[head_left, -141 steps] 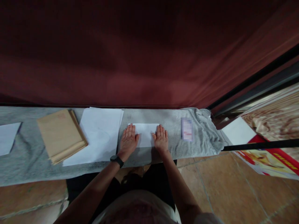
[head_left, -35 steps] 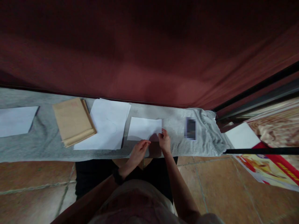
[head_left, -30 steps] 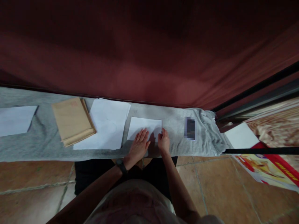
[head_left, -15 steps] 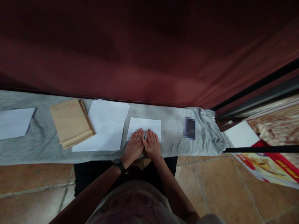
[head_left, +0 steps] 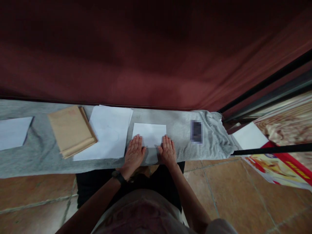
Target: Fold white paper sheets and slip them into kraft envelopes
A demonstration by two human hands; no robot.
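Note:
A folded-looking white sheet of paper (head_left: 151,133) lies flat on the grey cloth in front of me. My left hand (head_left: 134,151) rests flat over its near left corner, fingers stretched forward. On the near right corner lies my right hand (head_left: 168,151), also flat with the fingers extended. The paper's middle shows between them. Left of it is a stack of larger white paper sheets (head_left: 109,130), with faint marks on the top one. A pile of brown envelopes (head_left: 71,128) partly overlaps that stack.
The grey cloth (head_left: 56,166) covers a narrow surface against a dark red hanging (head_left: 146,87). Another white paper (head_left: 14,132) lies far left. A blurred-out dark object (head_left: 196,131) sits on the right. Beyond a black bar (head_left: 273,150) is a printed red-and-yellow box (head_left: 280,165).
Both hands have slid apart, from side by side at the paper's middle out to its near left and right corners. The view has shifted slightly.

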